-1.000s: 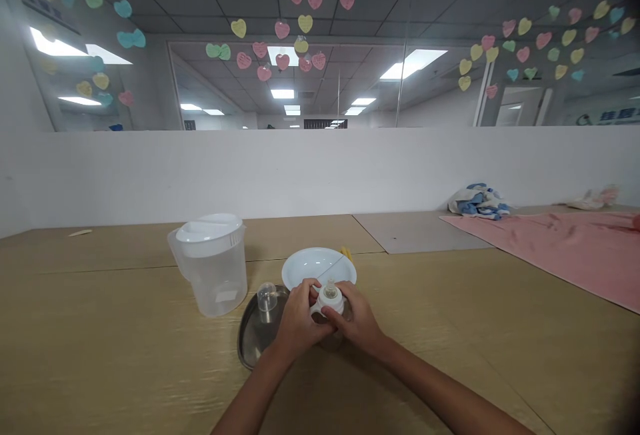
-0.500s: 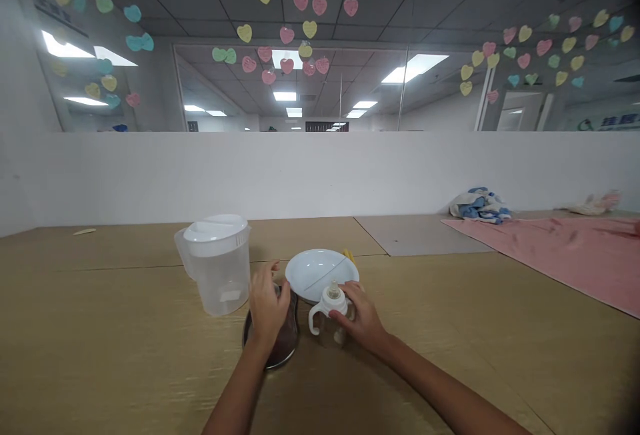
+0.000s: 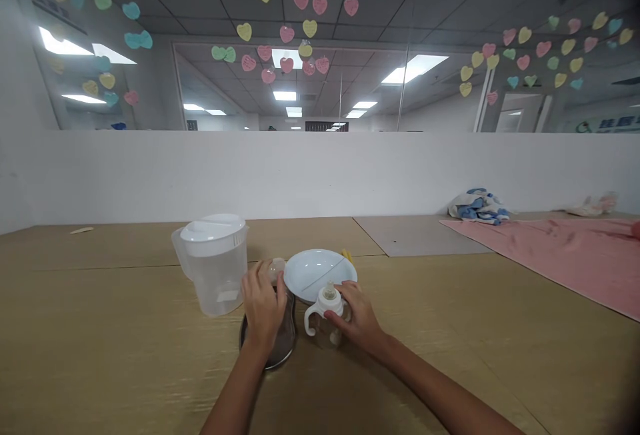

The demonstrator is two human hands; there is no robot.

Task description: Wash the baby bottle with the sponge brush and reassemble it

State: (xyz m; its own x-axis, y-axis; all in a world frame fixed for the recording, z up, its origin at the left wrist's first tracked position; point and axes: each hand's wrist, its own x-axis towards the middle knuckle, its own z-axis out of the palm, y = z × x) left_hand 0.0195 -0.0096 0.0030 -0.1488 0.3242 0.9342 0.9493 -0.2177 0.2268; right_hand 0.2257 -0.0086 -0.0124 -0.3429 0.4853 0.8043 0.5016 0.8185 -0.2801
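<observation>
My left hand [image 3: 261, 306] is closed around a clear plastic dome cap [image 3: 277, 269], which shows above my fingers, and it is over an oval metal tray [image 3: 287, 342]. My right hand [image 3: 359, 320] grips a baby bottle [image 3: 326, 318] with a white collar, a silicone teat and two white handles. The bottle stands upright beside a white plate [image 3: 315, 268]. My hand hides part of its clear body. Left of my left hand stands a clear plastic pitcher [image 3: 216, 275] with a white lid.
All this stands on a light wooden table [image 3: 110, 335], with a small yellow item [image 3: 347, 256] behind the plate. A wooden stick [image 3: 81, 230] lies far left. A pink mat [image 3: 560, 248] and a blue-and-white cloth [image 3: 479, 206] lie far right, before a low white wall [image 3: 300, 175].
My hands have come apart from the bottle. My left hand moved left onto the tray and closed around the dome cap, which now sits higher. My right hand stays on the bottle.
</observation>
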